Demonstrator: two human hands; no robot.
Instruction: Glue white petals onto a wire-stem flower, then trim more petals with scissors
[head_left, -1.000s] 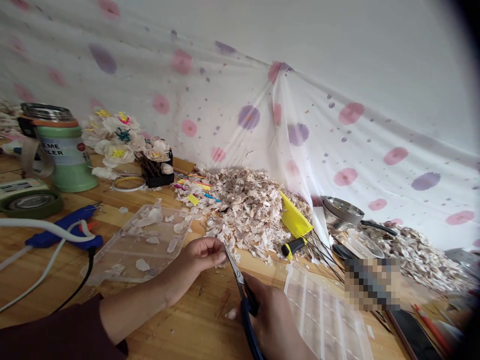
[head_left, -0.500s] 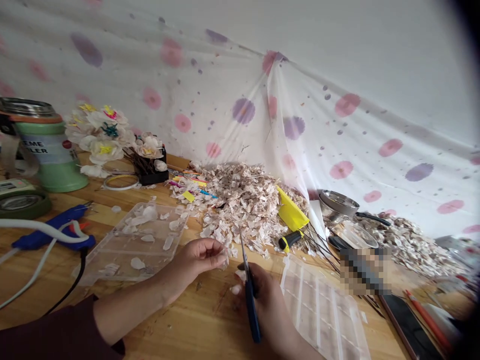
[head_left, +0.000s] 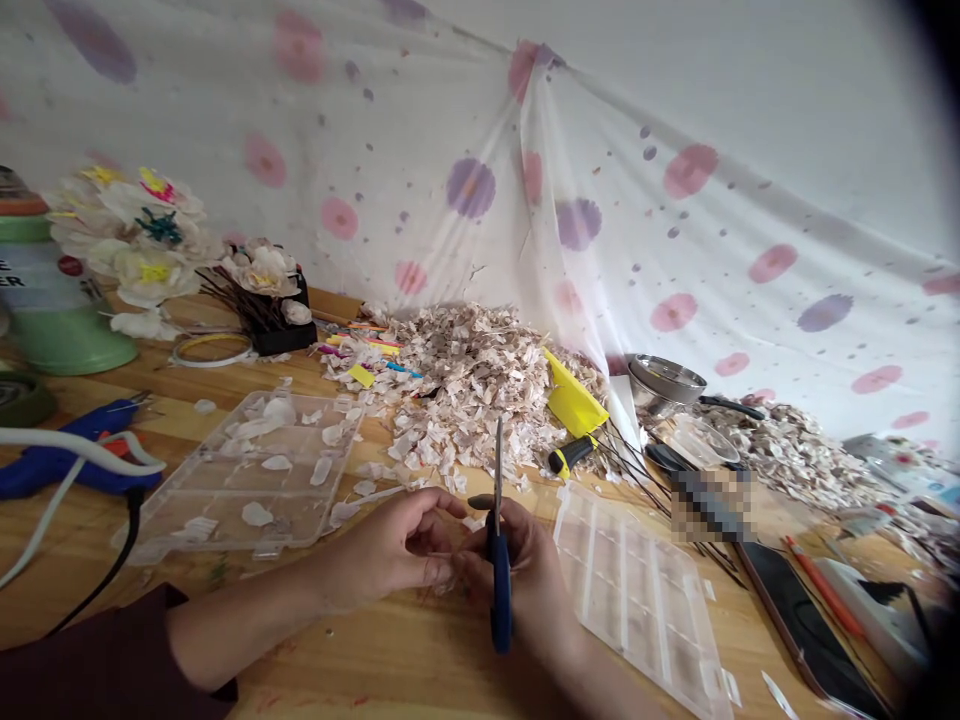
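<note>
Blue-handled scissors (head_left: 500, 590) point up and away, held in my right hand (head_left: 529, 580), with the blades in front of the pale pile. My left hand (head_left: 409, 550) is closed in a pinch close against the right fingertips. A small pale scrap shows between the two hands, too small to make out well. Behind them spreads a big heap of pale petal-like flakes (head_left: 472, 390). A clear compartment box (head_left: 247, 480) with several flakes in it lies to the left, and another divided clear tray (head_left: 637, 600) lies to the right.
White paper-like flowers (head_left: 154, 235) and a green container (head_left: 67, 300) stand at the left, behind a blue tool (head_left: 67, 455) with cables. A yellow-black handle (head_left: 574, 455), metal bowl (head_left: 667, 380), second flake pile (head_left: 795, 450) and dark phone (head_left: 810, 630) are on the right.
My hands have come together; the left moved right and now meets the right fingertips. The scissors stand more upright. The view has shifted, so the table items sit further left.
</note>
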